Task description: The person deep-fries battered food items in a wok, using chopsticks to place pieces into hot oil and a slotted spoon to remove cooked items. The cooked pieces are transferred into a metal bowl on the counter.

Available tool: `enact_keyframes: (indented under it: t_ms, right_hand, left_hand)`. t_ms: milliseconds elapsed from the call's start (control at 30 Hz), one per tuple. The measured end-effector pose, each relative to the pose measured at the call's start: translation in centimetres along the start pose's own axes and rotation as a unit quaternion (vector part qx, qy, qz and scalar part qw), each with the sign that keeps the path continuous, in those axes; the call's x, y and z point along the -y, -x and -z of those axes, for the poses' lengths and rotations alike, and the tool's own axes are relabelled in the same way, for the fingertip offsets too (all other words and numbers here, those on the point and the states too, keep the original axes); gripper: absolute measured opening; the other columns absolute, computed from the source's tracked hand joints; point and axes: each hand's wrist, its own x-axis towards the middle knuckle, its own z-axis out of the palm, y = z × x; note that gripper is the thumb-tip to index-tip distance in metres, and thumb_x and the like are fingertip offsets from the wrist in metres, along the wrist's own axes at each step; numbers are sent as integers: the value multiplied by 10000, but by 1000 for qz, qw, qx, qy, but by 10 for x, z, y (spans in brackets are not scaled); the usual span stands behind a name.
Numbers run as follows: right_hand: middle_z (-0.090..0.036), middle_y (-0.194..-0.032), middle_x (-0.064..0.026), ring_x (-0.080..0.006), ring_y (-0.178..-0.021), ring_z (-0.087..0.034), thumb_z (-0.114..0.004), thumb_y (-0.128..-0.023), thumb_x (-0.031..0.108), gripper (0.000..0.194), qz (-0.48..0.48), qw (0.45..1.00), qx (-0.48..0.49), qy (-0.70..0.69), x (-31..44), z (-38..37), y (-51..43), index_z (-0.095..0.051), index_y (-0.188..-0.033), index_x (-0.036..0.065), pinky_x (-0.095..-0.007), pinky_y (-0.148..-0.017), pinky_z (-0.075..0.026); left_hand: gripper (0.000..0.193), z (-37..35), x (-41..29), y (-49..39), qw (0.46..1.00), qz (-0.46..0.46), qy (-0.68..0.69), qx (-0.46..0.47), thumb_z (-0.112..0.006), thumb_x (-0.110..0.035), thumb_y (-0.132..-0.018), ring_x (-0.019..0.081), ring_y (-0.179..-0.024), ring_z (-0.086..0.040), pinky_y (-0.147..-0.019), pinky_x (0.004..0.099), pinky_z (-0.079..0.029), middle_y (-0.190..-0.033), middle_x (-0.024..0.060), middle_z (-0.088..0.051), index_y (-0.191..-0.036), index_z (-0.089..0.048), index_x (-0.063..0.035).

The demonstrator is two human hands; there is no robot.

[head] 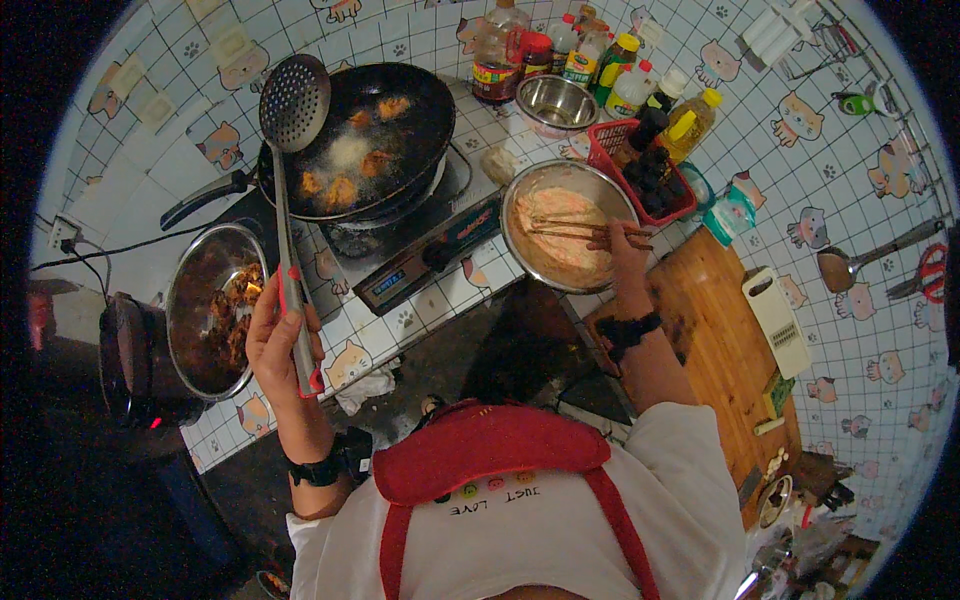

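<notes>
My left hand [281, 341] is closed round the red-and-grey handle of a perforated skimmer [295, 105], whose head is raised over the left rim of a black wok [420, 142]. Several browned pieces [341, 193] fry in the wok among bubbles, on an induction cooker [427, 255]. My right hand [624, 244] grips wooden chopsticks [562, 225], their tips in the pale orange batter mixture [559, 199] of a steel bowl [510, 247]. Another steel bowl [174, 322], left of my left hand, holds dark browned pieces [232, 307].
Bottles [585, 56], an empty-looking steel bowl [556, 105] and a red plastic basket [619, 161] line the back right. A wooden board [712, 322] lies right of my right arm. The wok's handle [202, 199] points left; a dark pot [135, 360] stands far left.
</notes>
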Motion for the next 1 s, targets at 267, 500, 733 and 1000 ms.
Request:
enact_keyframes:
  t_ms: [267, 500, 733, 1000]
  right_hand:
    - [-594, -713, -136, -210, -560, -596, -544, -827, 153, 176, -22, 992, -71, -97, -24, 0, -10, -537, -812, -22, -306, -498, -517]
    - [-597, -750, -126, -232, -635, -591, -518, -847, 261, 257, -85, 981, -109, -137, -6, 23, -9, -531, -812, 7, -321, -558, -491]
    - [-600, -729, -92, -209, -619, -586, -414, -888, 312, 342, -56, 980, -108, -157, 23, 33, -9, -564, -787, 22, -326, -580, -484]
    - [-606, -775, -79, -204, -706, -595, -425, -882, 333, 363, 246, 944, -58, 212, 82, -22, -37, -557, -849, -4, -316, -624, -489]
  left_hand:
    - [515, 10, -2, -3, 998, 25, 38, 52, -566, -101, -740, 109, -483, -533, -376, 174, -403, -785, 91, -583, -1212, -401, 18]
    - [501, 11, -3, -2, 998, 23, 34, 52, -556, -95, -736, 95, -501, -533, -394, 165, -402, -833, 81, -582, -1200, -414, 27]
    - [526, 2, -6, 2, 1000, -7, 2, -3, -575, -202, -728, 68, -398, -440, -357, 166, -322, -643, 97, -554, -1182, -441, 29]
    - [509, 11, -6, 2, 999, 27, -6, 28, -580, -175, -721, 70, -424, -462, -375, 167, -340, -647, 83, -549, -1175, -454, 17]
